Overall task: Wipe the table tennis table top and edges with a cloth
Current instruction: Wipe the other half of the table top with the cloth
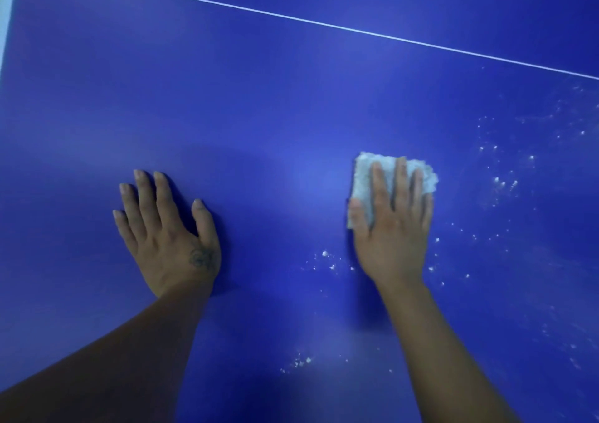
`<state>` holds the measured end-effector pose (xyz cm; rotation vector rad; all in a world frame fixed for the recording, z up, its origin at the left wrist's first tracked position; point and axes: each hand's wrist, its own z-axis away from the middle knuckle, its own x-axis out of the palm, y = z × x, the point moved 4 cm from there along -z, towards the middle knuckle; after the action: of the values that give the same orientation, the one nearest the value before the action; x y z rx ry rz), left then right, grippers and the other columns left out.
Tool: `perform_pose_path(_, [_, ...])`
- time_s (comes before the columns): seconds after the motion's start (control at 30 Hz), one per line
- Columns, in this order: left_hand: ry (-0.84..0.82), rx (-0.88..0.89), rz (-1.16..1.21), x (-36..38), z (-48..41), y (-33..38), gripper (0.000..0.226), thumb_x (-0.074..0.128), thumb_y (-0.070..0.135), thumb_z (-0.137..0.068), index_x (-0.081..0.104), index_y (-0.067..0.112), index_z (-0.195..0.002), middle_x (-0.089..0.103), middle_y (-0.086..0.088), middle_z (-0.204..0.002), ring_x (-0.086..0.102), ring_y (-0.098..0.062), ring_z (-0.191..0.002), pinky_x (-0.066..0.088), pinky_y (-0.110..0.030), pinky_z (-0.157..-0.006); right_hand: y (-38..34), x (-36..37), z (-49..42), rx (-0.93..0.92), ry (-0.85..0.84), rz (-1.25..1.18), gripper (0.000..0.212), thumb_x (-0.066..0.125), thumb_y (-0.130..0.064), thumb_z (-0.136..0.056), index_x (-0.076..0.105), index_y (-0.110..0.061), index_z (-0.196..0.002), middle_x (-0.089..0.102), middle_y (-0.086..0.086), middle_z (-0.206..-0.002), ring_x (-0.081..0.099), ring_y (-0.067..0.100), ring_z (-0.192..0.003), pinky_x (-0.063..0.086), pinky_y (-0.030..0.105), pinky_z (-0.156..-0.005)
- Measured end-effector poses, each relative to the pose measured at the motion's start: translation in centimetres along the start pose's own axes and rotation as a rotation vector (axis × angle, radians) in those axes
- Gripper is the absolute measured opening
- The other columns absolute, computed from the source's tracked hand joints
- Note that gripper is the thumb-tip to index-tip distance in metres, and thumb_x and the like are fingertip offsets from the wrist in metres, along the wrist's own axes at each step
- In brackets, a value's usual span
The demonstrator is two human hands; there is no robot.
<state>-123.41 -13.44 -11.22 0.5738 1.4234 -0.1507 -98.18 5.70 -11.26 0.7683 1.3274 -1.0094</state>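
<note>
- Pressing a folded white cloth flat against the blue counter, the right hand lies on top of it with fingers straight and slightly spread. The thumb runs along the cloth's left edge, and no finger curls around the fabric.
- The cloth's far part shows beyond and between the fingertips; the rest is hidden under the palm.
- Left of the cloth and well apart from it, the left hand rests palm-down on the bare counter, fingers extended and fanned, holding nothing. A small dark tattoo marks its back near the base of the thumb.
- White specks are scattered over the counter right of the cloth. More clusters lie nearer the person than the cloth, beside the right wrist and forearm.
- Beyond the cloth, a thin white line crosses the counter on a slant, its right end closer to the cloth than its left.
- Far to the left of the cloth and beyond it, a pale strip borders the counter; what it is cannot be told.
</note>
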Motion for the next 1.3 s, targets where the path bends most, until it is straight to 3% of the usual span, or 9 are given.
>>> perform_pose_path(0.1, [0.015, 0.005, 0.000, 0.2, 0.0, -0.1, 0.071, 0.038, 0.045, -0.110, 0.025, 0.012, -0.171, 0.013, -0.005, -0.181, 0.003, -0.024, -0.168, -0.001, -0.048, -0.135, 0.1, -0.3, -2.3, 0.162, 0.021, -0.033, 0.067, 0.030, -0.056, -0.112, 0.024, -0.025, -0.171, 0.010, 0.011, -0.180, 0.008, 0.037, -0.166, 0.010, 0.061, -0.131])
perform_pose_path(0.2, [0.018, 0.005, -0.010, 0.4, 0.0, -0.3, 0.071, 0.037, 0.047, -0.110, 0.024, 0.013, -0.171, 0.012, -0.004, -0.181, 0.002, -0.023, -0.168, -0.001, -0.048, -0.135, -4.5, 0.3, -4.4, 0.211, 0.024, -0.054, 0.068, 0.029, -0.057, -0.112, 0.018, -0.028, -0.172, 0.004, 0.010, -0.180, 0.001, 0.036, -0.166, 0.005, 0.061, -0.131])
perform_pose_path(0.37, [0.035, 0.020, -0.011, 0.4, 0.1, -0.4, 0.070, 0.038, 0.046, -0.110, 0.025, 0.012, -0.171, 0.014, -0.005, -0.180, 0.005, -0.025, -0.168, 0.000, -0.048, -0.135, -12.7, 1.5, -0.1, 0.002, 0.095, -0.151, 0.062, 0.033, -0.053, -0.112, 0.030, -0.029, -0.169, 0.015, 0.007, -0.179, 0.008, 0.034, -0.166, 0.013, 0.060, -0.130])
perform_pose_path(0.5, [0.020, 0.011, -0.008, 0.5, 0.1, -0.5, 0.070, 0.038, 0.046, -0.111, 0.023, 0.013, -0.171, 0.013, -0.004, -0.181, 0.003, -0.024, -0.168, 0.000, -0.050, -0.135, -9.6, 2.2, 6.6, -0.184, 0.011, -0.118, 0.062, 0.035, -0.056, -0.112, 0.029, -0.031, -0.169, 0.014, 0.004, -0.180, 0.007, 0.031, -0.167, 0.017, 0.060, -0.131])
perform_pose_path(0.7, [0.024, 0.021, -0.015, 0.4, 0.1, -0.4, 0.070, 0.039, 0.045, -0.111, 0.022, 0.013, -0.171, 0.012, -0.005, -0.181, 0.003, -0.025, -0.168, 0.000, -0.050, -0.135, 2.5, 0.2, 5.0, 0.162, -0.009, -0.014, 0.066, 0.024, -0.053, -0.112, 0.022, -0.023, -0.171, 0.010, 0.012, -0.180, 0.008, 0.037, -0.166, 0.011, 0.062, -0.131])
perform_pose_path(0.83, [0.043, 0.045, -0.029, 0.6, 0.1, -0.6, 0.071, 0.035, 0.048, -0.110, 0.023, 0.013, -0.171, 0.013, -0.006, -0.180, 0.005, -0.027, -0.167, 0.001, -0.050, -0.135, -0.5, 0.4, 3.7, 0.273, -0.017, -0.034, 0.067, 0.023, -0.053, -0.113, 0.014, -0.024, -0.173, 0.001, 0.012, -0.180, -0.001, 0.037, -0.166, 0.002, 0.062, -0.131])
perform_pose_path(1.07, [0.035, 0.114, -0.004, 0.2, 0.3, -1.1, 0.069, 0.036, 0.047, -0.111, 0.028, 0.011, -0.170, 0.017, -0.008, -0.180, 0.008, -0.029, -0.167, 0.002, -0.051, -0.135, -13.7, 2.2, 10.9, -0.184, -0.026, -0.097, 0.064, 0.034, -0.055, -0.112, 0.027, -0.030, -0.170, 0.012, 0.005, -0.180, 0.004, 0.032, -0.167, 0.010, 0.060, -0.132])
perform_pose_path(1.2, [-0.025, 0.485, -0.020, -0.9, 3.1, -6.2, 0.062, 0.038, 0.042, -0.114, 0.029, 0.016, -0.170, 0.019, -0.007, -0.179, 0.012, -0.030, -0.167, 0.008, -0.049, -0.135, -9.0, 2.2, 14.0, -0.215, -0.012, -0.069, 0.063, 0.039, -0.055, -0.111, 0.030, -0.031, -0.169, 0.016, 0.003, -0.179, 0.009, 0.030, -0.167, 0.017, 0.059, -0.131])
perform_pose_path(1.3, [-0.042, 0.486, -0.109, -3.0, 8.2, -12.7, 0.065, 0.036, 0.047, -0.113, 0.024, 0.024, -0.172, 0.013, -0.005, -0.181, 0.008, -0.031, -0.167, 0.008, -0.053, -0.135, -3.5, 1.4, 13.2, -0.094, 0.009, -0.011, 0.062, 0.036, -0.053, -0.112, 0.033, -0.027, -0.168, 0.022, 0.009, -0.178, 0.016, 0.035, -0.165, 0.018, 0.061, -0.130])
